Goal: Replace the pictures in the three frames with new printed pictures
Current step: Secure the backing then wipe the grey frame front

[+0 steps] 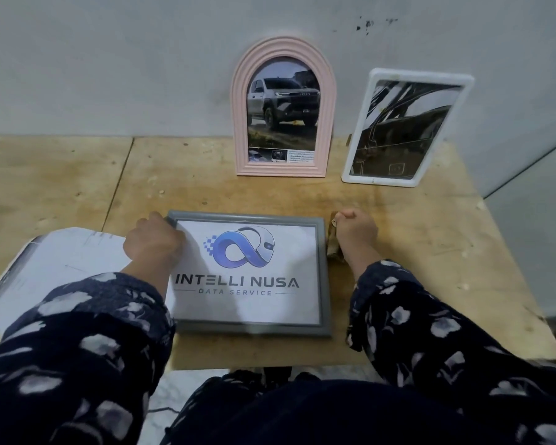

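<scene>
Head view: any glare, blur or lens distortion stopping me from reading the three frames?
Head view: wide-angle bend curves the table edge; the white frame looks skewed, its dark picture hard to read; the pink arched frame shows a truck, its caption too blurred; the grey frame logo print reads sharp, without glare.

A plywood surface (pixel 77 175) is filling the middle of the view, its pale sheets showing a seam, brown stains and small pits, and its near edge is running just above a pale marbled floor (pixel 193 380). Behind it a plain grey wall (pixel 109 59) is rising, with a few dark spots (pixel 368 24) marking it near the top right. To the right of the surface a second grey panel (pixel 533 245) is slanting away, and soft, even light is lying over everything.
</scene>
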The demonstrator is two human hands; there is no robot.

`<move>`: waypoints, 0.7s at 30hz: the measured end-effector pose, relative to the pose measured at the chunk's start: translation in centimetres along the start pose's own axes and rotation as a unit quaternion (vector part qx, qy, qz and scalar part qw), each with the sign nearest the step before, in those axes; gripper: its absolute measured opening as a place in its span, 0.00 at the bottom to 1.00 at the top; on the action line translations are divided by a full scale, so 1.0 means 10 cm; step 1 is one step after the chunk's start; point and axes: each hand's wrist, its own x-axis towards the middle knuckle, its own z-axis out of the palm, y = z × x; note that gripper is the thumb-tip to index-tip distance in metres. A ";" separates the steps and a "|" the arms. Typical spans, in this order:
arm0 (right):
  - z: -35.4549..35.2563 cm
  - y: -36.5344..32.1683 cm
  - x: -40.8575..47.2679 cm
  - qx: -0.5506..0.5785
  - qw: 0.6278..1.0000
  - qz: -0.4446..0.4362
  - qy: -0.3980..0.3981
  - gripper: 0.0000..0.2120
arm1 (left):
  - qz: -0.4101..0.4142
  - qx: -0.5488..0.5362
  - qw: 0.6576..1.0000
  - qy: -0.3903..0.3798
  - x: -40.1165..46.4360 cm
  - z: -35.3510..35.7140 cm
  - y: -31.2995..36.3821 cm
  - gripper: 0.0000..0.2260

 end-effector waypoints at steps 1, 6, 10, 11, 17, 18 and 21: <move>0.00 0.01 -0.02 0.019 1.000 0.015 0.003 0.09 | -0.004 -0.003 1.000 0.001 0.00 0.00 -0.01 0.18; 0.08 0.04 -0.13 0.054 0.998 0.011 -0.013 0.12 | -0.037 -0.152 0.987 -0.043 0.03 0.07 -0.05 0.22; 0.07 0.02 -0.05 0.138 0.985 0.098 -0.033 0.11 | -0.062 -0.305 0.944 -0.110 0.05 0.03 -0.09 0.25; 0.07 0.01 -0.03 0.160 0.980 0.115 -0.034 0.11 | -0.072 -0.349 0.925 -0.130 0.04 -0.01 -0.09 0.21; 0.16 -0.27 -0.03 0.195 0.969 0.122 -0.089 0.13 | -0.117 -0.469 0.863 -0.150 -0.01 -0.20 -0.22 0.12; 0.19 -0.36 -0.04 0.192 0.967 0.130 -0.108 0.12 | -0.113 -0.485 0.859 -0.119 0.03 -0.22 -0.28 0.10; 0.26 -0.65 -0.07 0.163 0.968 0.114 -0.153 0.11 | -0.088 -0.484 0.869 -0.051 0.21 -0.30 -0.45 0.06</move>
